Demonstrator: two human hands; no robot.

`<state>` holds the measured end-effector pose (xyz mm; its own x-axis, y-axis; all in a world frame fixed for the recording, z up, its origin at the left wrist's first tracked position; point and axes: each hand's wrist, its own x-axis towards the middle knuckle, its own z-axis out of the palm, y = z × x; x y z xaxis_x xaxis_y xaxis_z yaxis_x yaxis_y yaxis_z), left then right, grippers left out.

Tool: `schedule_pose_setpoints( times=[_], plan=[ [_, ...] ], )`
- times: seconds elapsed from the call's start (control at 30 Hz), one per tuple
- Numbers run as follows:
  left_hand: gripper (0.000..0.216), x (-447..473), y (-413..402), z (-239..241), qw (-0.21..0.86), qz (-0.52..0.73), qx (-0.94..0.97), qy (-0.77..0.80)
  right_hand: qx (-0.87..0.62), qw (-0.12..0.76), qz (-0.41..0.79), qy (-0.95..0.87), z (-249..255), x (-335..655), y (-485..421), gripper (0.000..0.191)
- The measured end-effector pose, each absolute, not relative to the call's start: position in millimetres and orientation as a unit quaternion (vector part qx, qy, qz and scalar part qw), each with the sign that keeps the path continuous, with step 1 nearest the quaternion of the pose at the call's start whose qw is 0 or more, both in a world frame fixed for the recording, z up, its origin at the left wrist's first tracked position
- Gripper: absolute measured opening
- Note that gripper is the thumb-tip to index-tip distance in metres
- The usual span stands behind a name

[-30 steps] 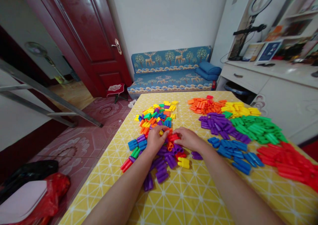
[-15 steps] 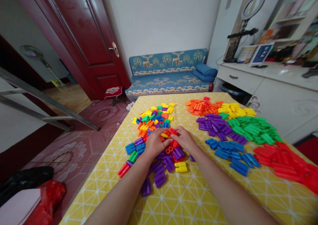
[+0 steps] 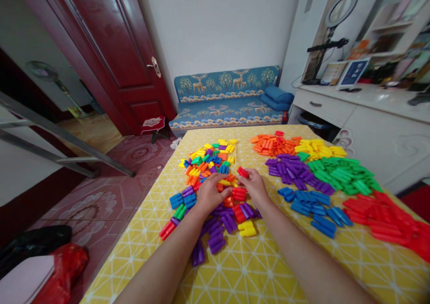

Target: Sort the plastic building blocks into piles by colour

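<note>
My right hand pinches a red plastic building piece made of joined tubes, raised a little over the mixed pile. My left hand rests at the pile with thumb and forefinger apart, around a few orange and yellow pieces. Another red piece lies between the hands. Purple pieces and a yellow piece sit nearer to me. Beyond my left hand spreads the mixed-colour pile.
Single-colour heaps stand on the right of the table: orange, yellow, purple, green, blue and red. A blue patterned sofa is behind the table.
My right hand has lifted the red piece up from the pile, slightly right and away from my left hand. The red, purple and yellow pieces below have shifted slightly. My left hand stays put.
</note>
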<state>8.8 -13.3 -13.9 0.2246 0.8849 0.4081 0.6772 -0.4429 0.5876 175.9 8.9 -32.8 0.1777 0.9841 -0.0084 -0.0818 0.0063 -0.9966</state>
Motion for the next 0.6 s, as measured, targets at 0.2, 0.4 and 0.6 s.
schedule_pose_setpoints(
  times=[0.2, 0.4, 0.6],
  plan=[
    [0.037, 9.3, -11.8, -14.7, 0.151, 0.356, 0.764, 0.516, -0.536, 0.410, 0.413, -0.611, 2.2, 205.8, 9.9, 0.032],
    [0.030, 9.4, -12.8, -14.8, 0.146, 0.359, 0.763, 0.517, -0.402, 0.232, 0.388, -0.796, 33.0, 217.6, -8.9, 0.024],
    [0.028, 8.5, -11.5, -15.2, 0.148, 0.366, 0.762, 0.513, -0.362, 0.172, 0.404, -0.822, 28.2, 203.3, -16.9, 0.022]
  ],
)
